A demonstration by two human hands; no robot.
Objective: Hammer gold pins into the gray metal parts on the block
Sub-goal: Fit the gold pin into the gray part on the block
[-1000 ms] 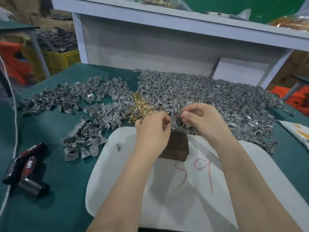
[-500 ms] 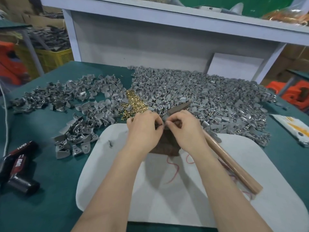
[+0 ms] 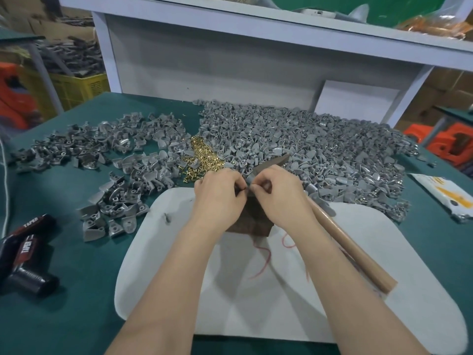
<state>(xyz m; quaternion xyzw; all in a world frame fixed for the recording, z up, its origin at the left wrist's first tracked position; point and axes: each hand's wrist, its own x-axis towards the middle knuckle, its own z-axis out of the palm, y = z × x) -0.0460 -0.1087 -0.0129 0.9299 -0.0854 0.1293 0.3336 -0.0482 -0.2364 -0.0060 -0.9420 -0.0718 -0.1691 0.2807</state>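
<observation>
— Gripping what with the left hand [image 3: 220, 198]?
— Pinching a small gray part [image 3: 247, 187] between thumb and forefinger, right at the far top edge of the dark block [image 3: 256, 222]. Meeting it from the other side with the right hand [image 3: 279, 198], fingertips curled in just as tight; narrow on both sides.
— Any pin in there?
— Cannot tell. Too small, and hidden between the fingertips.
— And the hammer [image 3: 353, 249]?
— Tucked under the right palm, handle trailing back beside the forearm over the white pad [image 3: 281, 316], head poking out beyond the knuckles. Probably parked there to save a reach once ready to strike. Cannot say whether truly clasped or merely lying underneath.
— Why work so close to the heaps?
— Judging by the layout, to feed from both: gold pins [image 3: 204, 160] just beyond the left knuckles, the big pile of gray parts [image 3: 320, 149] just beyond the right. Puts the block between supply and body.
— So where, relative to the grip?
— Squarely inside it, over the block's far end, pressed from two sides. Looks like seating or aligning, not yet fit for a blow with fingers crowding round
</observation>
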